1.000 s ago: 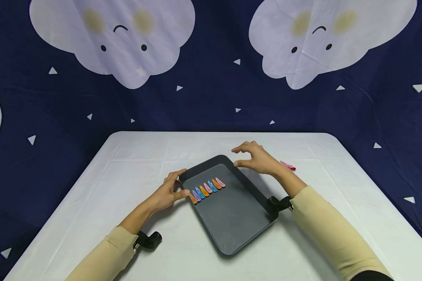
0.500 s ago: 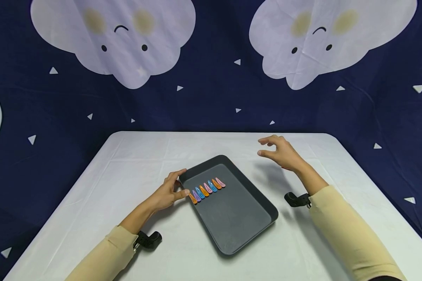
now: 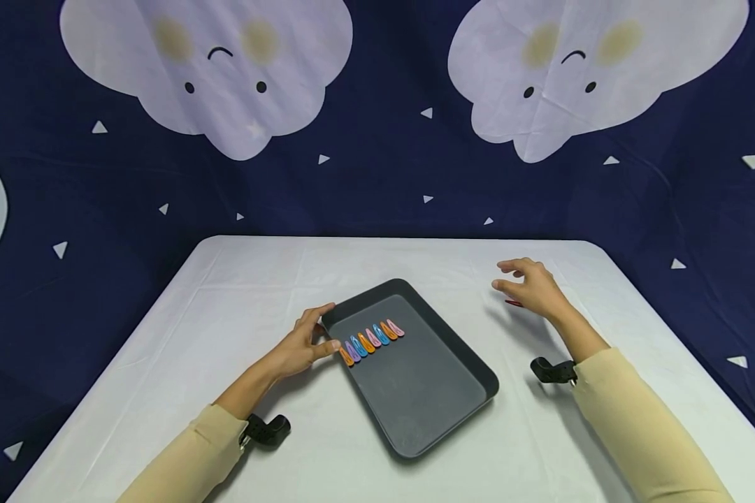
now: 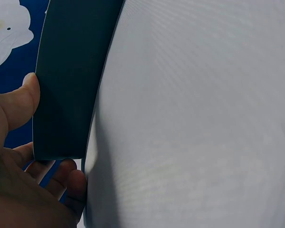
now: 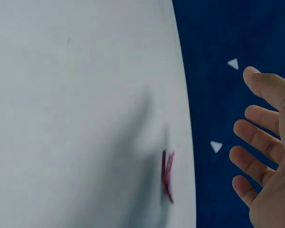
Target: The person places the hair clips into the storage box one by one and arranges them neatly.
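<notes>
A dark grey rectangular tray (image 3: 428, 391) lies at an angle on the table. Along its left side runs a slanting row of several snap hair clips (image 3: 373, 338) in orange, purple, blue and pink. My left hand (image 3: 298, 346) holds the tray's far left corner, thumb on the rim and fingers round the outer side. To the right of the tray, my right hand (image 3: 535, 288) hovers with fingers loosely spread and nothing in them. Below it on the cloth lie red and pink hair clips (image 5: 166, 178), mostly covered by the hand in the head view.
A white cloth covers the table (image 3: 258, 279). Behind the table's far edge hangs a dark blue curtain (image 3: 377, 181) printed with clouds and small triangles. Each wrist wears a black camera mount (image 3: 267, 429).
My right hand has left the tray's far edge and moved right, then lowered a little over the red and pink clips. The left hand and the tray have stayed in place.
</notes>
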A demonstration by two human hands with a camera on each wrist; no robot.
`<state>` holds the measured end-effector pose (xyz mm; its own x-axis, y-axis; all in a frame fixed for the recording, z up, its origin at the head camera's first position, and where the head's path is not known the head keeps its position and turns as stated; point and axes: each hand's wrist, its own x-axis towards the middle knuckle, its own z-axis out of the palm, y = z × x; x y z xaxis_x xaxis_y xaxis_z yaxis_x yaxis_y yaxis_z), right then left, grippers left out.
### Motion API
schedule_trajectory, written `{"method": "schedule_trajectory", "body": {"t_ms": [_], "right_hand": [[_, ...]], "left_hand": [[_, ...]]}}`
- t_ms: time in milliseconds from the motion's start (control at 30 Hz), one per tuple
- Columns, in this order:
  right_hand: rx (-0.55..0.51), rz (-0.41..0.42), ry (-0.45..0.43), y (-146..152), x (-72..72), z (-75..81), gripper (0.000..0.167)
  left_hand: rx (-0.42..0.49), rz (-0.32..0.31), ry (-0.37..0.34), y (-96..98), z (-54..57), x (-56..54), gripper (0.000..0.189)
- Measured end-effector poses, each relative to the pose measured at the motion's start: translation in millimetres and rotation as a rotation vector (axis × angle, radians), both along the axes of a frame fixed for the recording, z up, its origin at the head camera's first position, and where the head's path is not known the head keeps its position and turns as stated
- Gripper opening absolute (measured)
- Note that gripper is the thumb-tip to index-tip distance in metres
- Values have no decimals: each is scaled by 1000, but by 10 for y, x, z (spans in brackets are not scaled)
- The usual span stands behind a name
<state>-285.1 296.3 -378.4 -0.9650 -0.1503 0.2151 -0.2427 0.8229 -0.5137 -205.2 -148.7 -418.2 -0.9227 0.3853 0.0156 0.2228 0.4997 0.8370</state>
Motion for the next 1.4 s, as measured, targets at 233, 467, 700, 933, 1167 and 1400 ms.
{"method": "schedule_trajectory", "body": {"t_ms": [233,467,700,933,1167,1400], "right_hand": [[-1,-30,-15,145,35,-102,51],[-5,-49,-58,249,43,-210,54],[11,-38,-104,342,71,-298,54],[10,-36,-129,376,104,-356,56],[27,-50,-123,385,143,-394,55],[22,-48,-106,358,222,-406,54]], "left_hand": [[1,1,8,-4,-2,-3,73],[10,-8,7,-5,-9,-4,74],[17,-5,-1,-4,-2,-2,74],[4,1,1,-4,-3,0,73],[1,-4,8,-7,-2,-2,74],[1,-8,10,-11,-4,0,74]]}}
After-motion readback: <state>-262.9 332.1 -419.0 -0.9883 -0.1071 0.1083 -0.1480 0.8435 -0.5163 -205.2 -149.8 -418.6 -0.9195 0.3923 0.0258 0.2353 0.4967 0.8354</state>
